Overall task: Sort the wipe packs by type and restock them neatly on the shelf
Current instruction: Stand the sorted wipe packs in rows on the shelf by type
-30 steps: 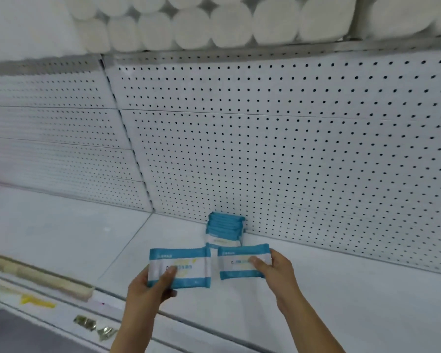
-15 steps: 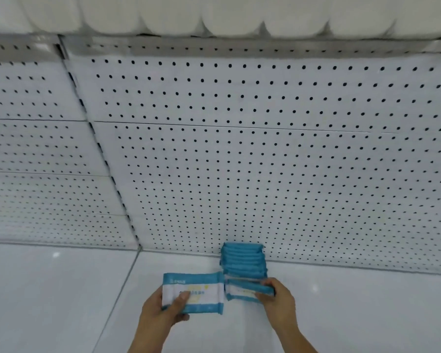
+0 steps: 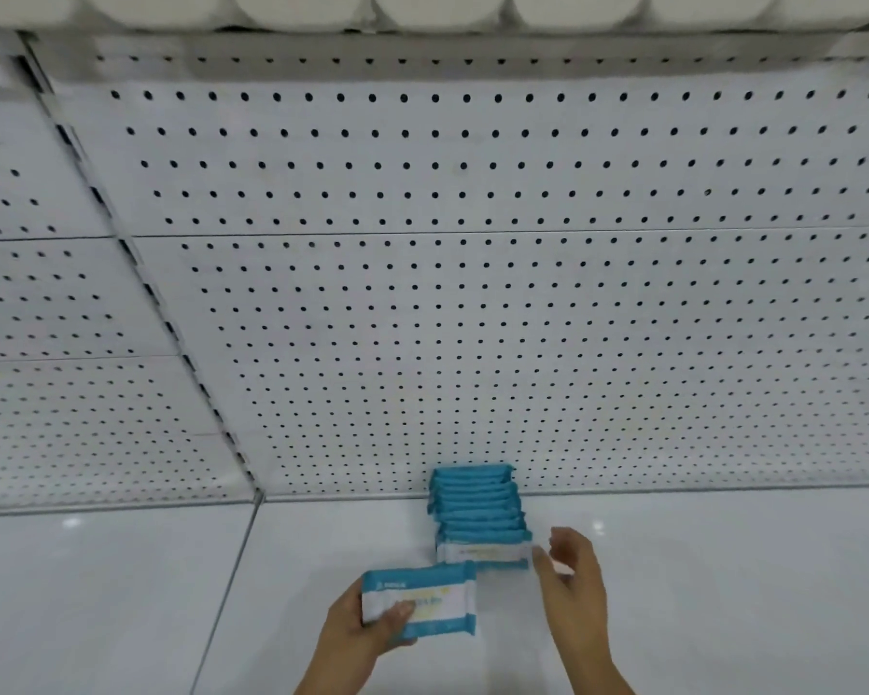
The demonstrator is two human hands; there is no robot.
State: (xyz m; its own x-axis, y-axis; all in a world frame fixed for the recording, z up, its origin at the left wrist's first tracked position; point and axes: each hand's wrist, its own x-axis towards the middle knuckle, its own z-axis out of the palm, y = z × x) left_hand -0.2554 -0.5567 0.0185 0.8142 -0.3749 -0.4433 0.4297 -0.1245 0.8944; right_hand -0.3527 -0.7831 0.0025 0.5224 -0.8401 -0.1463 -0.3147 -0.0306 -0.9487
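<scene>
A row of several blue-and-white wipe packs (image 3: 477, 514) stands upright on the white shelf (image 3: 723, 569), running from the pegboard back wall toward me. The front pack (image 3: 482, 553) shows its white label. My right hand (image 3: 570, 576) hovers just right of that front pack, fingers apart and holding nothing. My left hand (image 3: 367, 627) grips another blue-and-white wipe pack (image 3: 419, 601) by its left end, held in front of and slightly left of the row.
A white pegboard wall (image 3: 523, 318) closes the back of the shelf. A vertical slotted upright (image 3: 136, 273) and a floor seam divide this bay from the left one. Large white paper rolls (image 3: 447, 7) sit on the shelf above.
My right hand set its pack at the front of the row and let go, its fingers now apart beside it. The left hand still holds its pack. My view has moved closer.
</scene>
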